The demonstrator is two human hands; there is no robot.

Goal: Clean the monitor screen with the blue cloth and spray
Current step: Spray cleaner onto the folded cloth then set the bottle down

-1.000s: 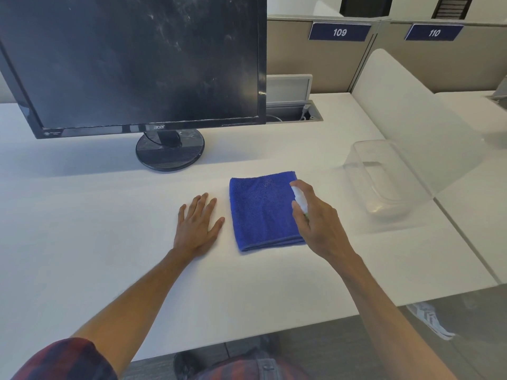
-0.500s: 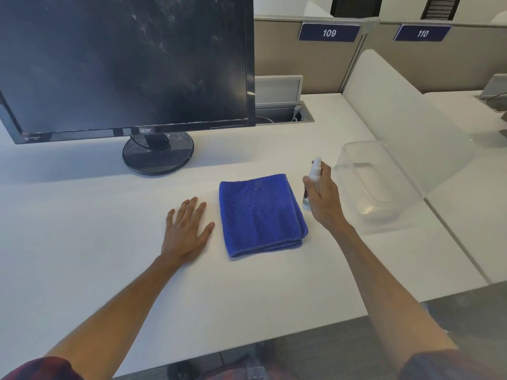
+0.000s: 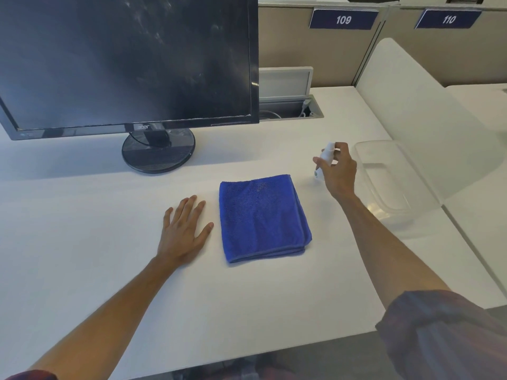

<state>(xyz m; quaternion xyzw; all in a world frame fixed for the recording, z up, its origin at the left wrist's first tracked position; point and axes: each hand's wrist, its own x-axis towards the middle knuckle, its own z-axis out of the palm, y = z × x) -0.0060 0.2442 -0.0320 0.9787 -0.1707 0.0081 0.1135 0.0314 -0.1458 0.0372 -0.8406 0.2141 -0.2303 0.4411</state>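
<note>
gripping spray bottle [image 3: 326, 154], right hand [image 3: 338, 174] beside blue cloth [image 3: 262, 218].

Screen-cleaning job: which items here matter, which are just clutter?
Job: monitor, blue cloth, spray bottle held in right hand; left hand flat on desk.
Clutter: clear plastic bin, cable box, signs 109, 110.

Spray bottle [image 3: 326, 157] now off cloth [image 3: 263, 218]

Single head-worn wide view, looking forward and down, close over white desk [image 3: 82, 242]; monitor [image 3: 123, 58] upper left, partitions [image 3: 315, 50] top right.
</note>
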